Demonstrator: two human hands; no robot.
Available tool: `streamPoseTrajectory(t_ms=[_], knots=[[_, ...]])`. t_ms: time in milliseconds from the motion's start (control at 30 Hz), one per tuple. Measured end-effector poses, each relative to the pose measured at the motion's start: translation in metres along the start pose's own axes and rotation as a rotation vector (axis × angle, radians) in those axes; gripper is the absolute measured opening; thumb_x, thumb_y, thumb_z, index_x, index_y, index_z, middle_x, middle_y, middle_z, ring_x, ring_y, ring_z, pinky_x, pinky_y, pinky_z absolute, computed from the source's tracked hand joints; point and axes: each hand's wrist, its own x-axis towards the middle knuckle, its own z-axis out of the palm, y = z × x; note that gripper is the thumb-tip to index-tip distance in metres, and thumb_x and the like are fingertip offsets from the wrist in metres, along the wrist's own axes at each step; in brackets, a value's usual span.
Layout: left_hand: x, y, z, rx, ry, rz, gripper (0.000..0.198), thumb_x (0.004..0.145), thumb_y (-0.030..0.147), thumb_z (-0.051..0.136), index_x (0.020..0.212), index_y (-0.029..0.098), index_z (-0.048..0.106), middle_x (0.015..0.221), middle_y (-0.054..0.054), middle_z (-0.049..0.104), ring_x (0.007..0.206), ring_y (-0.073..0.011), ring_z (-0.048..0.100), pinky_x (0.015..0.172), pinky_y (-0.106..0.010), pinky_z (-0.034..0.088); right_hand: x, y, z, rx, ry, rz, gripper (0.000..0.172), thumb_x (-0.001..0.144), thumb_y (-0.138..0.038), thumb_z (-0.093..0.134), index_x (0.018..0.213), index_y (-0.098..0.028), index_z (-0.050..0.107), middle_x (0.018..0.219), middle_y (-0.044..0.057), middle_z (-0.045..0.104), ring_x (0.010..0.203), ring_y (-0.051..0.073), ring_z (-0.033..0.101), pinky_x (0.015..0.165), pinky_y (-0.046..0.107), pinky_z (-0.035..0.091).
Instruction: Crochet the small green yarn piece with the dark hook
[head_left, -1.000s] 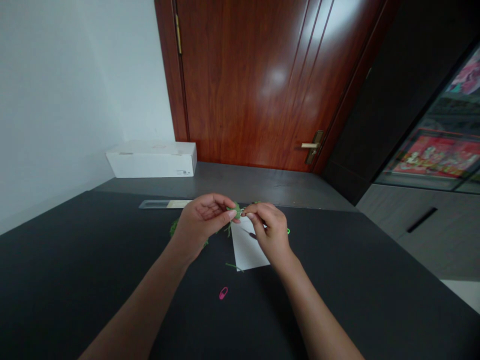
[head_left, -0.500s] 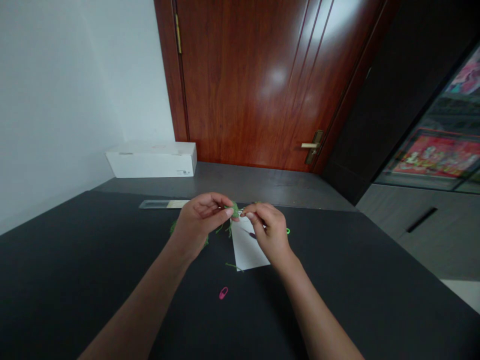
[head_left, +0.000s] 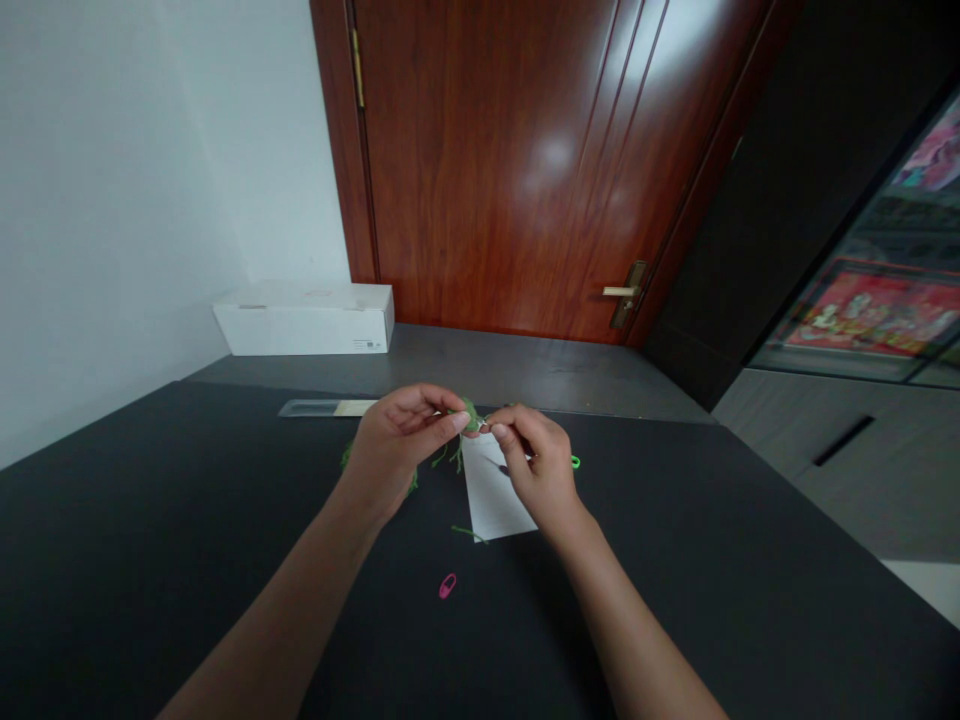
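Between the thumb and fingers of my left hand (head_left: 401, 440) is a small green yarn piece (head_left: 471, 412), apparently crocheted, with loose yarn tails (head_left: 457, 458) hanging below it. My right hand (head_left: 538, 455) is closed in a pinch right beside the piece, on a small, pale, shiny thing (head_left: 482, 426) that meets its edge; its kind is too small to tell. Under the hands lies a sheet of white paper (head_left: 499, 505). More green yarn (head_left: 412, 484) shows partly behind my left wrist. A cut strand of green yarn (head_left: 469, 534) crosses the paper's lower corner.
A pink stitch marker (head_left: 448, 586) lies on the black table (head_left: 390, 640) nearer me. Right of my right hand is a bright green stitch marker (head_left: 575, 462). Farther back are a long clear packet (head_left: 307, 408) and a white box (head_left: 307, 328), before a wooden door (head_left: 487, 180).
The green yarn piece has tilted slightly between the fingers, and the pale thing by its edge has shifted a little. Both hands stay almost in place.
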Motion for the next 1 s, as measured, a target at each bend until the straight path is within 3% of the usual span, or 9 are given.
streamPoseTrajectory(t_ms=[1000], knots=[[-0.0013, 0.0027, 0.0027, 0.006, 0.031, 0.018, 0.015, 0.066, 0.009, 0.081, 0.076, 0.018, 0.073, 0.077, 0.000, 0.071, 0.072, -0.0113, 0.064, 0.069, -0.022, 0.052, -0.0005, -0.0069, 0.0017, -0.070, -0.023, -0.004, 0.020, 0.100, -0.022, 0.051, 0.086, -0.022, 0.066, 0.081, 0.002, 0.071, 0.075, 0.016, 0.063, 0.073, 0.029, 0.043]])
